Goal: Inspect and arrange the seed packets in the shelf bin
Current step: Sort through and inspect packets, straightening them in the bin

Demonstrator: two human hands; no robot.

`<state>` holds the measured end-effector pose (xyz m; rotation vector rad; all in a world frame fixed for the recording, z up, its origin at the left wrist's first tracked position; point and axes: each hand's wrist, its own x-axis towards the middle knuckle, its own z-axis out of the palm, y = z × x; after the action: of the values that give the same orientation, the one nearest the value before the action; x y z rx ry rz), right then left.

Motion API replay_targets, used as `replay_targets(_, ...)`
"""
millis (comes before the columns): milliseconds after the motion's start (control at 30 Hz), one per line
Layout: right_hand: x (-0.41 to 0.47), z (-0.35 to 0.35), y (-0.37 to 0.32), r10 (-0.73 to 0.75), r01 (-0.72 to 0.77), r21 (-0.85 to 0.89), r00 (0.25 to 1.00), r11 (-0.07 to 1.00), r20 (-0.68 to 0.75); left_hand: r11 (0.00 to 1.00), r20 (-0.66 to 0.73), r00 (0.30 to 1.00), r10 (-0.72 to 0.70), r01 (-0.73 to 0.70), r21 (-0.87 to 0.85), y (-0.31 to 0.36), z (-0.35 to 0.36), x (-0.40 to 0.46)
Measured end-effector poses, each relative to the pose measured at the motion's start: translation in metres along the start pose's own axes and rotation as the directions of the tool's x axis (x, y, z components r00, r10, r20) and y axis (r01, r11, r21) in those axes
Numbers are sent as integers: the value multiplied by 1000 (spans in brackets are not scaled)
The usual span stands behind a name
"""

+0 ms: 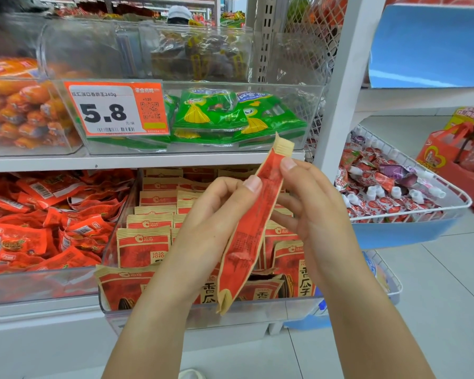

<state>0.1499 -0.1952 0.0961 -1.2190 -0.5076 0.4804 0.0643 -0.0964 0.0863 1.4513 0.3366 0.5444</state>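
A red and tan seed packet [253,225] is held up edge-on in front of the shelf, tilted with its top toward the upper right. My left hand [214,228] grips its left side with the thumb on the red face. My right hand [309,214] pinches its right edge near the top. Behind and below, a clear shelf bin [257,310] holds several matching seed packets [144,250] standing in rows, with the front ones leaning.
A bin of red snack packs [39,222] sits to the left. Above are green packets [230,116] in a clear bin with a 5.8 price tag [115,108], and orange sausages [17,105]. A white wire basket [411,203] of small pouches juts out at right.
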Motion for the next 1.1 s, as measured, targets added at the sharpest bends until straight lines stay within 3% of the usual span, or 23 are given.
replay_targets(167, 0, 0, 2, 5, -6, -30, 1000, 1000, -24, 999, 53, 999, 1, 1, -33, 1, 3, -8)
replay_targets(433, 1, -3, -1, 78, -82, -31, 989, 996, -123, 977, 67, 995, 80, -91, 194, -11, 10, -7)
replay_targets(600, 2, -9, -6, 55, -36, 86, 970, 996, -238, 966, 266, 962, 67, -129, 225, -13, -1, -9)
replay_targets(833, 3, -21, -10, 18, 10, 78, 937, 997, -350, 968, 370, 927, -60, -37, 249, -15, -24, -5)
replay_targets(900, 4, -22, -8, -8, 16, 24, 959, 1000, -284, 976, 343, 938, -50, -27, 217, -16, -25, -4)
replay_targets(967, 4, -22, -5, -10, 7, -24, 992, 1000, -127, 993, 277, 960, -30, -4, 121, -17, -23, -3)
replay_targets(1100, 1, -19, 4, 55, -29, -145, 982, 989, 180, 992, 51, 996, 72, -67, -103, -17, -18, -1)
